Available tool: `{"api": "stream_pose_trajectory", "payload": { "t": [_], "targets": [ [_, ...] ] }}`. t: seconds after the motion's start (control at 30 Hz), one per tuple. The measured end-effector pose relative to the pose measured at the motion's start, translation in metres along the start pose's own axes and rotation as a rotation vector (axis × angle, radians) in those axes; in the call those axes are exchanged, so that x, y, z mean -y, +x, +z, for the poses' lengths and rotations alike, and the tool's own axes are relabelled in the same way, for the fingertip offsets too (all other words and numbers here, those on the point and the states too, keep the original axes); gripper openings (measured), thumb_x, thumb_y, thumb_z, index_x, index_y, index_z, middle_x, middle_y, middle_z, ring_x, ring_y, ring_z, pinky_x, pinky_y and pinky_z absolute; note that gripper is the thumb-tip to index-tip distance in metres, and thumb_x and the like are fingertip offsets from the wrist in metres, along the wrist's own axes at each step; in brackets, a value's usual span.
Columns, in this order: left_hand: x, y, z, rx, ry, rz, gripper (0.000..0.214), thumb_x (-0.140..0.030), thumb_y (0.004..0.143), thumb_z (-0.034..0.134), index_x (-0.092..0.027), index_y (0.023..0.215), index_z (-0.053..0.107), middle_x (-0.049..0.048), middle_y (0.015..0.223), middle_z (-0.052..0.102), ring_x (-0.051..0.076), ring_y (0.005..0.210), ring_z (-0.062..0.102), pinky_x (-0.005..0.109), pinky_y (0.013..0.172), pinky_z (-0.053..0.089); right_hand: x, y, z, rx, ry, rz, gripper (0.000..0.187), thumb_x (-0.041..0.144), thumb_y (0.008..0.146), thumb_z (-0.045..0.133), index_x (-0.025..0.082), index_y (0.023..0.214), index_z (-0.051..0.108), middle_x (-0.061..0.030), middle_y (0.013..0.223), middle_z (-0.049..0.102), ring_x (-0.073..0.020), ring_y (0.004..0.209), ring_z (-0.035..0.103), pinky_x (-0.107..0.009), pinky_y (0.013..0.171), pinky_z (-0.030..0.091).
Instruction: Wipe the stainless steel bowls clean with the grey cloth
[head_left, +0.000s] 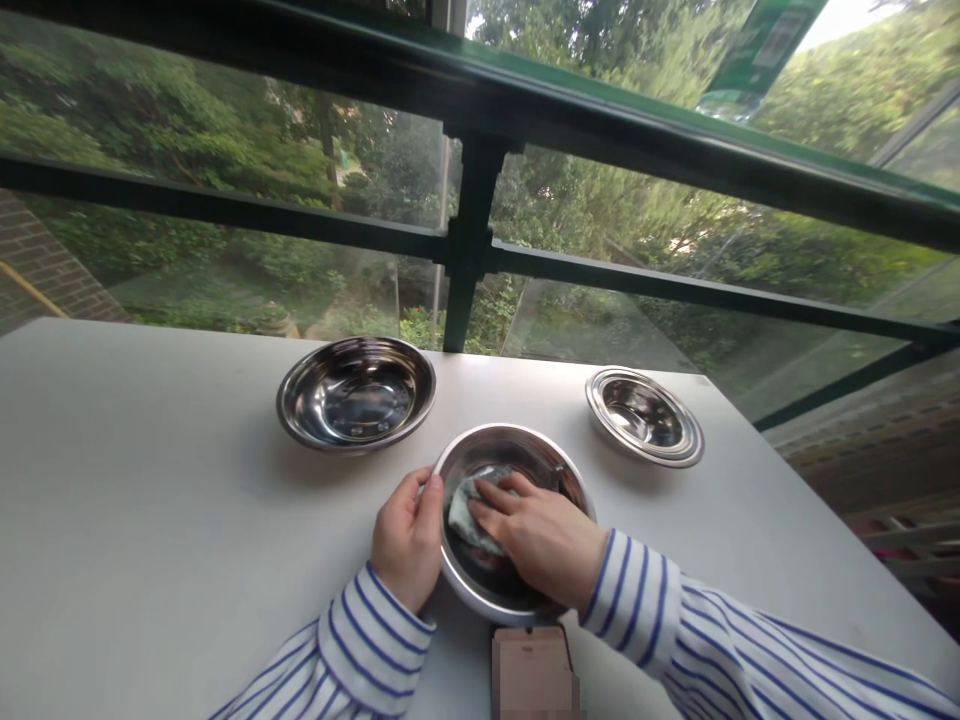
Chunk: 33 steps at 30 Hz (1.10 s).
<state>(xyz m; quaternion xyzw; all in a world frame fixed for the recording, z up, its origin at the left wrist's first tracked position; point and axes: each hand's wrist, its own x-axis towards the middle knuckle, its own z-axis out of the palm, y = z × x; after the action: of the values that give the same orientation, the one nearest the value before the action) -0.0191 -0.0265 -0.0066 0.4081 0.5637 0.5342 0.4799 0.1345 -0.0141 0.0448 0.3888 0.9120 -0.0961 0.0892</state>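
Note:
A deep steel bowl (517,446) stands on the white table (150,480) right in front of me. My left hand (407,538) grips its left rim, fingers curled over the edge. My right hand (536,535) reaches inside the bowl and presses a pale crumpled cloth (466,505) against the inner wall, fingers held together on it. Both arms wear blue-and-white striped sleeves.
A wider shallow steel bowl (356,392) sits at the back left. A stack of small steel dishes (645,415) sits at the back right. A brownish flat object (532,670) lies at the near edge. Behind the table runs a dark railing (469,240) with glass.

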Motion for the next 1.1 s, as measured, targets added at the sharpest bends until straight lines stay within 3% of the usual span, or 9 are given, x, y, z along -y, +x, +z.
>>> {"api": "stream_pose_trajectory", "payload": {
  "t": [0.1,0.17,0.33,0.4,0.53,0.73,0.93,1.03,1.1],
  "targets": [
    [0.001,-0.002,0.001,0.0,-0.007,0.009,0.034,-0.043,0.078,0.053,-0.015,0.094,0.064,0.0073,0.076,0.07,0.024,0.086,0.064,0.028,0.065,0.048,-0.006,0.006,0.003,-0.047,-0.041,0.126,0.052,0.037,0.082,0.051,0.008,0.125,0.049,-0.0181,0.13,0.049,-0.0293,0.107,0.046,-0.041,0.087,0.046],
    [0.0,-0.003,0.002,-0.019,0.007,0.02,0.034,-0.042,0.078,0.052,-0.015,0.094,0.065,0.0074,0.076,0.07,0.024,0.086,0.064,0.028,0.065,0.048,-0.007,0.007,0.003,-0.054,-0.044,0.132,0.049,0.034,0.082,0.051,0.008,0.123,0.051,-0.0181,0.128,0.051,-0.0288,0.105,0.047,-0.041,0.087,0.046],
    [-0.005,-0.003,0.004,-0.085,0.062,0.033,0.031,-0.04,0.078,0.051,-0.015,0.089,0.065,0.0048,0.067,0.067,0.022,0.075,0.063,0.028,0.065,0.048,0.007,0.002,-0.004,0.04,0.035,-0.085,0.037,0.018,0.079,0.048,0.015,0.116,0.056,-0.0076,0.131,0.05,-0.025,0.104,0.049,-0.035,0.085,0.048],
    [-0.006,-0.002,0.003,-0.09,0.073,0.043,0.03,-0.04,0.077,0.052,-0.015,0.086,0.065,0.0047,0.068,0.066,0.021,0.073,0.063,0.028,0.066,0.048,0.011,0.001,-0.006,0.061,0.044,-0.111,0.038,0.015,0.078,0.047,0.015,0.115,0.056,-0.0059,0.133,0.05,-0.0248,0.104,0.049,-0.035,0.083,0.049],
    [-0.002,-0.001,0.0,-0.06,0.049,0.044,0.032,-0.042,0.077,0.053,-0.015,0.087,0.065,0.0068,0.075,0.069,0.022,0.075,0.064,0.029,0.067,0.048,0.007,0.007,-0.007,0.014,-0.021,0.009,0.041,0.017,0.083,0.043,0.013,0.122,0.052,-0.0111,0.133,0.048,-0.0267,0.106,0.047,-0.037,0.08,0.05],
    [-0.001,-0.003,0.002,-0.06,0.032,0.025,0.034,-0.044,0.076,0.052,-0.015,0.09,0.064,0.0059,0.071,0.068,0.023,0.079,0.063,0.028,0.064,0.047,-0.001,0.01,-0.004,-0.022,-0.027,0.138,0.056,0.042,0.081,0.052,0.007,0.125,0.049,-0.0177,0.13,0.048,-0.0312,0.107,0.045,-0.04,0.08,0.049],
    [-0.003,-0.002,-0.003,-0.085,0.026,-0.052,0.026,-0.044,0.073,0.055,-0.018,0.074,0.058,-0.0025,0.052,0.057,0.015,0.052,0.052,0.023,0.048,0.04,0.0,0.01,-0.001,-0.024,0.042,-0.017,0.041,0.038,0.083,0.052,0.016,0.118,0.057,-0.0116,0.129,0.051,-0.0274,0.105,0.048,-0.04,0.088,0.045],
    [-0.002,0.005,-0.01,-0.057,0.015,-0.06,0.026,-0.041,0.072,0.056,-0.018,0.062,0.056,-0.003,0.052,0.055,0.013,0.052,0.05,0.022,0.05,0.04,-0.004,0.004,-0.001,0.02,0.066,-0.099,0.039,0.028,0.082,0.052,0.021,0.12,0.055,-0.0065,0.134,0.048,-0.0267,0.111,0.046,-0.039,0.089,0.045],
    [-0.001,0.009,-0.013,-0.005,-0.014,-0.08,0.026,-0.042,0.073,0.057,-0.017,0.069,0.061,-0.0013,0.058,0.06,0.014,0.059,0.055,0.022,0.056,0.043,-0.005,0.0,-0.003,0.049,0.066,-0.134,0.041,0.02,0.081,0.049,0.025,0.121,0.054,-0.0029,0.136,0.047,-0.0265,0.114,0.045,-0.039,0.086,0.047]
  ]
}}
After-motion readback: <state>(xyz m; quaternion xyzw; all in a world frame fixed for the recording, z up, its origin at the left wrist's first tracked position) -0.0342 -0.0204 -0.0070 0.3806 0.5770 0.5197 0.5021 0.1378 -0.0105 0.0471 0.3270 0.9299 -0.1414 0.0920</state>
